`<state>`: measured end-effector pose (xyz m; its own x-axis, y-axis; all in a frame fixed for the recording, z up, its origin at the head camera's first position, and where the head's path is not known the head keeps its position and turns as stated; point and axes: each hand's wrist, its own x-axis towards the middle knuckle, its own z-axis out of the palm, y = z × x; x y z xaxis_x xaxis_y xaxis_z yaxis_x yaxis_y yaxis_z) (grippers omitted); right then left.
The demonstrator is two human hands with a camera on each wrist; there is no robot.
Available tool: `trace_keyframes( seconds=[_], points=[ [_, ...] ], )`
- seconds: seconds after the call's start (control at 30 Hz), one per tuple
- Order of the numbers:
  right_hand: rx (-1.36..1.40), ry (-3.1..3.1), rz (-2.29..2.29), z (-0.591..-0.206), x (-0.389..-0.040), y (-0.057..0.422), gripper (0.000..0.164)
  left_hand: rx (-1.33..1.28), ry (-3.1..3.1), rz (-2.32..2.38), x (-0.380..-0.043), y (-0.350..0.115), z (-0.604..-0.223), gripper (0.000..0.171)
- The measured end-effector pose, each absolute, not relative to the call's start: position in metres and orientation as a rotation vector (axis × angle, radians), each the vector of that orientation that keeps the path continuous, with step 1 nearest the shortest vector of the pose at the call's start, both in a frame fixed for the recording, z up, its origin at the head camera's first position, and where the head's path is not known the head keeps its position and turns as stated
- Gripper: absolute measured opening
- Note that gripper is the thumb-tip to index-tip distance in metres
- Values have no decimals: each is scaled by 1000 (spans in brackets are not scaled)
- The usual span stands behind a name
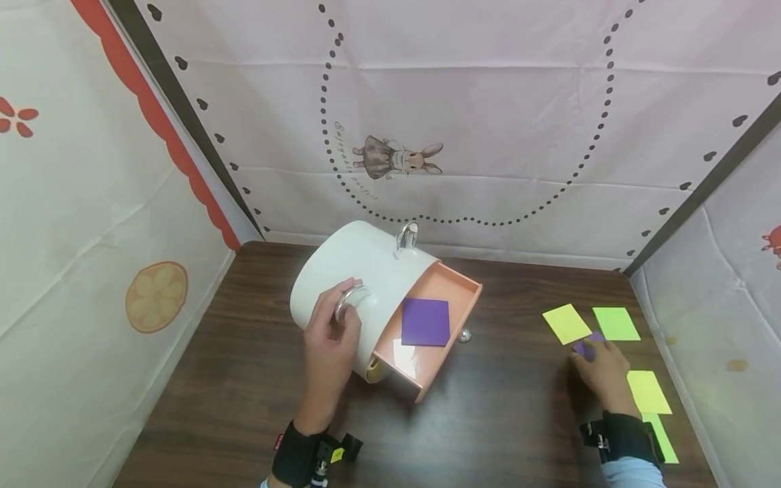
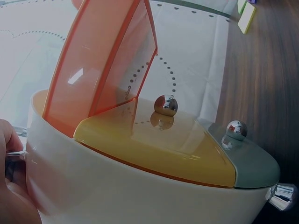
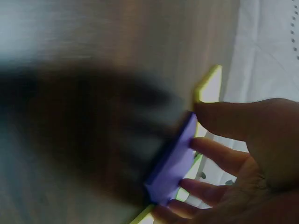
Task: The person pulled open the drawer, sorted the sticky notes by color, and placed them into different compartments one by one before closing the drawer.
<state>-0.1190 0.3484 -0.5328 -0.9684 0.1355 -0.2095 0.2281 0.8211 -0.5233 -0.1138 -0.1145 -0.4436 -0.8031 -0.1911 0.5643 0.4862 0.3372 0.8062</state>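
A white rounded drawer box [image 1: 342, 261] lies on the table, its peach drawer [image 1: 468, 281] pulled out. One purple sticky note pad [image 1: 425, 322] rests inside that drawer. My left hand [image 1: 329, 339] grips a silver ring handle [image 1: 343, 302] on the box's side. At the right, my right hand [image 1: 605, 378] pinches another purple sticky note pad [image 3: 173, 163] between thumb and fingers. Around that hand lie yellow [image 1: 567, 324] and green [image 1: 616, 324] sticky note pads. The left wrist view shows yellow [image 2: 154, 149] and green [image 2: 254, 161] drawers pushed in beside the peach one.
A second silver handle [image 1: 407, 237] stands on the box's far side. Nearer the right edge are another yellow pad [image 1: 649, 392] and a green pad [image 1: 662, 437], partly covered. Printed cloth walls [image 1: 488, 122] enclose the wooden table [image 1: 476, 427] at the back and sides.
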Motion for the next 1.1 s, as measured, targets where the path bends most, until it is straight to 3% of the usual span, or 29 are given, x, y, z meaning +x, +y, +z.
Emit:
trace_keyframes(
  seconds=[0.2, 0.4, 0.5, 0.67, 0.77, 1.1],
  points=[
    [327, 2998, -909, -545, -113, 340, 38, -265, -2039, -1503, -114, -117, -445, 44],
    [416, 2939, -960, -547, -112, 337, 31, -293, -2033, -1536, -114, -119, -445, 44],
    [449, 2922, -952, -548, -111, 337, 40, -296, -2027, -1539, -114, -120, -446, 44],
    [621, 2873, -1002, -550, -107, 334, 71, -282, -2040, -1523, -114, -120, -446, 44],
    [697, 2881, -1030, -551, -105, 332, 81, -275, -2052, -1519, -114, -121, -446, 44],
    [646, 2985, -1029, -541, -101, 334, 44, -278, -2037, -1551, -114, -120, -447, 45]
  ],
)
